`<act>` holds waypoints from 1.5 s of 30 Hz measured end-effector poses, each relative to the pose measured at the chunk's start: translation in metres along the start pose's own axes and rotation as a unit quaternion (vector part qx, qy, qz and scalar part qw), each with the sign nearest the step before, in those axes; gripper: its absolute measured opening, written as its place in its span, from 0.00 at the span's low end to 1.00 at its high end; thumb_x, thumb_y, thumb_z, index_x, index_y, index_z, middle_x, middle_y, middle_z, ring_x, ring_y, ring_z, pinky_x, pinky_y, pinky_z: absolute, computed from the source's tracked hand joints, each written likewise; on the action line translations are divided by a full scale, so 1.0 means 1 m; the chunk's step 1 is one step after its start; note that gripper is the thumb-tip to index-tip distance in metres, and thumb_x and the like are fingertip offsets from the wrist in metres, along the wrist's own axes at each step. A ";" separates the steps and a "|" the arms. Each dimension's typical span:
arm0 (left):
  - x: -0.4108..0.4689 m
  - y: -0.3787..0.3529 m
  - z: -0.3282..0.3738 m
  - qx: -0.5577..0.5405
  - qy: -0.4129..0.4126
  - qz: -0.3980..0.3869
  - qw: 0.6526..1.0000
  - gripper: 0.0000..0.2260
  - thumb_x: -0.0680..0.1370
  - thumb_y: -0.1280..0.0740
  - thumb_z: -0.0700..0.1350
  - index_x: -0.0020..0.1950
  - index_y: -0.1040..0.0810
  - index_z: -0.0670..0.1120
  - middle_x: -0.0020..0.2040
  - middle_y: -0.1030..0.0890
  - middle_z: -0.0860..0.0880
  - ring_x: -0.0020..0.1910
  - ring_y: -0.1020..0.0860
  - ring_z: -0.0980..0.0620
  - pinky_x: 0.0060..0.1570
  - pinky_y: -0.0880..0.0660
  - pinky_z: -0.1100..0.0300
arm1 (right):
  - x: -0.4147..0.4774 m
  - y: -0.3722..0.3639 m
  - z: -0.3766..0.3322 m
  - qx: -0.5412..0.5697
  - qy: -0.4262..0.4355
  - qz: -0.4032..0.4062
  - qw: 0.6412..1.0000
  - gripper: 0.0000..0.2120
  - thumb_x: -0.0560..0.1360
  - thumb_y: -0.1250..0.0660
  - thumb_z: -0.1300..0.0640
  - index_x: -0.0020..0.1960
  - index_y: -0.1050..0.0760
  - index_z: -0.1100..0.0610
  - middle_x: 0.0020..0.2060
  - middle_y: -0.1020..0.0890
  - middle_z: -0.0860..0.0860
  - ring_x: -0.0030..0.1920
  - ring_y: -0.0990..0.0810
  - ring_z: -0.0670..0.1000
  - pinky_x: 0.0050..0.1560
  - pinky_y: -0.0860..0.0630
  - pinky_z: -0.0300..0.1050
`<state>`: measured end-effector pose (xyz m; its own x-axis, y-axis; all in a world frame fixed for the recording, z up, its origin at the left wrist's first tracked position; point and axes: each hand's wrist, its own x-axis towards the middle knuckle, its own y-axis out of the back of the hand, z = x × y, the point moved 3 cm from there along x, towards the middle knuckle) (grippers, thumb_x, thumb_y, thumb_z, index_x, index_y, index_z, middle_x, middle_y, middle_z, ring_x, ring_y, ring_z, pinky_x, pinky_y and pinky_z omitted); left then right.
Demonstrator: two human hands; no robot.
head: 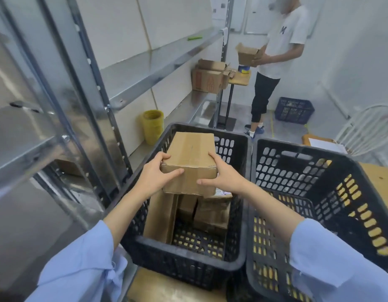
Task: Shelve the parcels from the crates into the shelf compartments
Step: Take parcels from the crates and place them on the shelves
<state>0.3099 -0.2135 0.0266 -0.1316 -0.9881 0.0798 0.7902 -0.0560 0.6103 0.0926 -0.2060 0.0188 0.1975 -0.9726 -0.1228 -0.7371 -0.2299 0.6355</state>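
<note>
— Hands first: left hand (158, 174) wrapped round the near left corner of the cardboard parcel (190, 151), thumb across the front face, fingers over the top. Mirrored opposite: right hand (224, 178) clamped on the near right corner.

— Held from both sides, then. Whereabouts?

— Up in the mouth of the left crate (184, 245), above the other parcels (211, 212) lying on its floor. Cannot tell whether touching them underneath. Off to the left, metal shelf (145, 68); on the other side, right crate (319, 153) just beside.

— Heavy?

— Probably not: carried by the near end alone, with fingers and thumbs, no palm beneath. Only a guess from the grip.

— Stiff or soft?

— Corrugated board, so likely stiff enough on the flat faces, though slightly crumpled along the near top edge. Dry and matt; unlikely to slip. No knowing the contents, so best treated as breakable.

— Where to take hold for the swing to the shelf?

— Low on the two side faces, fingers hooked under the bottom edges, away from that crumpled lip. Better nearer the middle of the length too, to stop the far end dipping. Then slide in flat, without squeezing the top.
</note>
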 end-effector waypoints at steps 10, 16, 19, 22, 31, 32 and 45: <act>-0.101 -0.013 0.070 -0.072 -0.002 0.087 0.994 0.22 0.77 0.29 0.49 0.69 0.30 0.50 0.69 0.27 0.51 0.64 0.29 0.54 0.63 0.30 0.57 | -0.102 0.039 -0.017 0.096 0.044 0.020 0.994 0.30 0.82 0.38 0.51 0.78 0.49 0.53 0.75 0.38 0.50 0.68 0.32 0.49 0.69 0.33 0.47; -0.181 -0.016 0.104 -0.059 0.025 0.138 0.988 0.41 0.73 0.25 0.44 0.80 0.46 0.47 0.72 0.36 0.47 0.67 0.31 0.49 0.67 0.31 0.51 | -0.166 0.047 -0.030 0.133 0.128 -0.021 0.983 0.48 0.73 0.28 0.66 0.79 0.56 0.50 0.62 0.34 0.38 0.68 0.35 0.49 0.72 0.35 0.53; -0.221 -0.008 0.108 -0.059 0.052 0.173 0.982 0.42 0.73 0.25 0.46 0.80 0.46 0.46 0.68 0.37 0.49 0.67 0.31 0.49 0.70 0.32 0.49 | -0.190 0.040 -0.041 0.106 0.159 -0.037 0.981 0.52 0.71 0.25 0.64 0.80 0.58 0.51 0.72 0.39 0.50 0.71 0.37 0.50 0.73 0.40 0.50; -0.265 0.004 0.110 -0.057 0.062 0.213 0.974 0.38 0.73 0.25 0.45 0.78 0.41 0.49 0.63 0.36 0.50 0.64 0.31 0.50 0.69 0.31 0.49 | -0.207 0.024 -0.055 0.069 0.191 -0.054 0.978 0.49 0.71 0.24 0.61 0.80 0.54 0.48 0.67 0.39 0.49 0.67 0.37 0.49 0.69 0.39 0.46; -0.424 0.056 0.095 -0.068 0.119 0.341 0.930 0.24 0.72 0.24 0.47 0.63 0.32 0.53 0.63 0.26 0.53 0.61 0.25 0.50 0.62 0.26 0.46 | -0.259 -0.064 -0.125 0.141 0.261 -0.153 0.943 0.36 0.74 0.26 0.61 0.72 0.45 0.53 0.71 0.34 0.51 0.61 0.29 0.46 0.53 0.25 0.33; -0.442 0.063 0.092 -0.069 0.127 0.355 0.924 0.24 0.72 0.24 0.47 0.62 0.32 0.53 0.62 0.26 0.53 0.61 0.25 0.50 0.62 0.25 0.46 | -0.268 -0.076 -0.136 0.142 0.273 -0.168 0.937 0.38 0.74 0.26 0.60 0.73 0.47 0.52 0.72 0.36 0.51 0.64 0.31 0.47 0.61 0.27 0.38; -0.682 0.122 0.078 -0.035 0.198 0.493 0.847 0.31 0.69 0.23 0.50 0.67 0.31 0.51 0.63 0.26 0.54 0.63 0.26 0.54 0.61 0.29 0.60 | -0.409 -0.232 -0.245 0.171 0.346 -0.361 0.849 0.45 0.73 0.25 0.56 0.78 0.52 0.50 0.71 0.36 0.50 0.70 0.33 0.50 0.70 0.32 0.48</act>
<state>0.4493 0.4646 0.1086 0.8122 -0.5301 0.2433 0.4355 0.8287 0.3516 0.3415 0.2535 0.1082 0.9228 -0.3471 0.1670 -0.3834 -0.8692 0.3122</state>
